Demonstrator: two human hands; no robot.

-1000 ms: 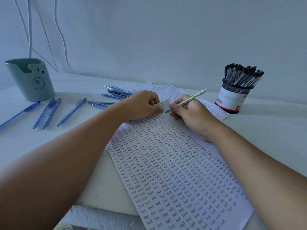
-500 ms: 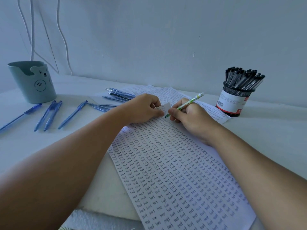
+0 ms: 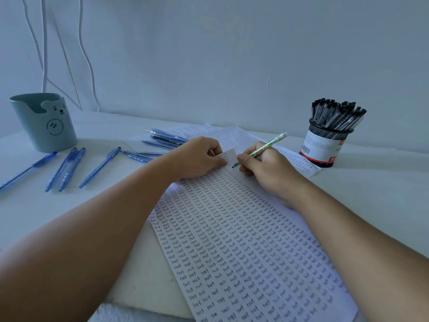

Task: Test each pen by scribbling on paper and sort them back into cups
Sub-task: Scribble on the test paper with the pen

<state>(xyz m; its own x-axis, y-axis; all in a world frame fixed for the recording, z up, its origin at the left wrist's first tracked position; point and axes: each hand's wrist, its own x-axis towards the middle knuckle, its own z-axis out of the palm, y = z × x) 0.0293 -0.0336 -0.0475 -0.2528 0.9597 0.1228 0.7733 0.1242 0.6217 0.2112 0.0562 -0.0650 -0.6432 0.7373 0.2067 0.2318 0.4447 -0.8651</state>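
My right hand grips a green-and-white pen, its tip down on a small white paper slip. My left hand pinches that slip with curled fingers and holds it on top of a large sheet covered in rows of small written words. A teal cup with a bear face stands at the far left. A black mesh cup packed with black-capped pens stands at the right.
Several blue pens lie loose on the white table in front of the teal cup. More blue pens lie in a pile behind my left hand. White cables hang down the wall at the left.
The view has shifted a little. Both hands stay at the paper slip and the pen tip has moved slightly on it.
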